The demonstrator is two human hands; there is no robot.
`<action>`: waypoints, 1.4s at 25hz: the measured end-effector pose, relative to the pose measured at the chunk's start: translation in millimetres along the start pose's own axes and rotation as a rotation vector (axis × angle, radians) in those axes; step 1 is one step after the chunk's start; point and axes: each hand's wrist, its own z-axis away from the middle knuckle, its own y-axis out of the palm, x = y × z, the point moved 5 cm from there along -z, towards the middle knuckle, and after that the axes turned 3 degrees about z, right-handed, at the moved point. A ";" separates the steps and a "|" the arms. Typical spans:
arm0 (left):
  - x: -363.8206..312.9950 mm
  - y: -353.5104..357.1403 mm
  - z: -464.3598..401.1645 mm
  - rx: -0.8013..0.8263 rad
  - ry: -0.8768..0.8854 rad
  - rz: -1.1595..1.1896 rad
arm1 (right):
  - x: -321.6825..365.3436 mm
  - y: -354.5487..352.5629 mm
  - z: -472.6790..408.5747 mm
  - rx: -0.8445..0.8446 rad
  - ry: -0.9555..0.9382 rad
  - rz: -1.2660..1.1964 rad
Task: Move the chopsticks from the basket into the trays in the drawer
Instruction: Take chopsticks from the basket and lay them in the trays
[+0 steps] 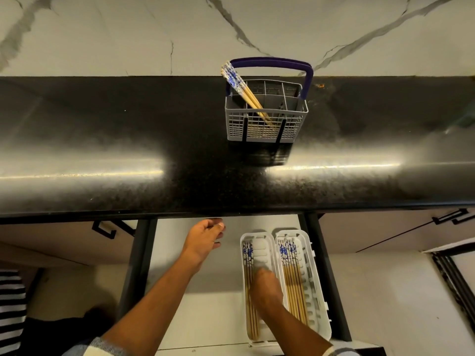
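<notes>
A grey cutlery basket with a purple handle stands on the black counter, and several chopsticks with blue-and-white tops lean out of its left side. Below the counter an open drawer holds two white trays side by side. The left tray has a few chopsticks along its left wall. The right tray holds several chopsticks. My right hand, blurred, is down inside the left tray; whether it holds anything is unclear. My left hand hovers over the drawer's back left, fingers curled, holding nothing.
The black counter overhangs the back of the drawer, with a marble wall behind it. Dark drawer rails run along both sides. Cabinet fronts with black handles flank the drawer. A striped cloth is at the far left.
</notes>
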 end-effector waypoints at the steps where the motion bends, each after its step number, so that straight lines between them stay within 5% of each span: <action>1: -0.3 0.2 0.5 -0.004 0.001 0.004 | 0.0 1.0 1.4 0.008 -0.004 0.005; 12: -25.3 -2.6 25.3 -0.105 0.103 0.130 | -3.4 -50.3 28.5 -0.075 -0.183 -0.031; 20: -145.1 -8.4 51.9 -0.195 0.260 0.390 | 7.3 -245.8 55.7 -0.345 -0.477 -0.218; 26: -228.1 9.4 65.4 -0.248 0.417 0.376 | 58.3 -354.6 44.9 -0.602 -0.672 -0.357; 35: -234.6 6.6 8.6 -0.261 0.368 0.241 | 124.6 -377.0 -30.3 -0.574 -0.670 -0.266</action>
